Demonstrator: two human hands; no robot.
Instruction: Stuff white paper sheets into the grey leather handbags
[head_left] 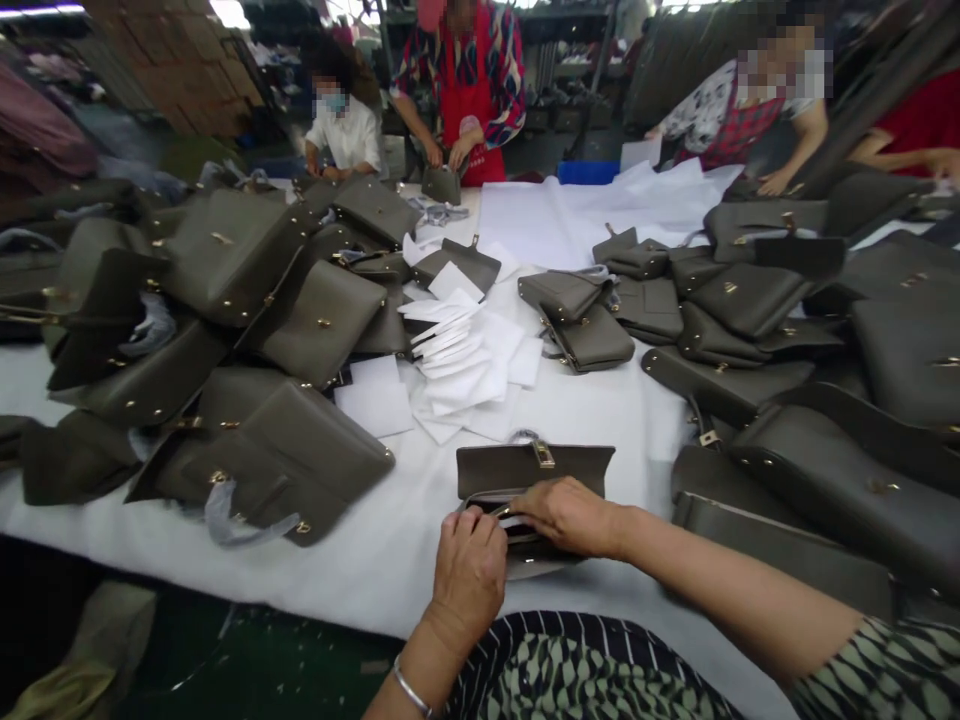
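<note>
A small olive-grey leather bag lies open at the near edge of the white table, its flap with a gold clasp turned up. My left hand grips the near rim of its opening with curled fingers. My right hand reaches in from the right, fingers curled over the opening and partly inside it. What the fingertips touch inside is hidden. A loose pile of white paper sheets lies just beyond the bag.
Heaps of the same grey bags cover the left and right of the table, with a few in the middle. Large white sheets lie at the far end, where three other people work.
</note>
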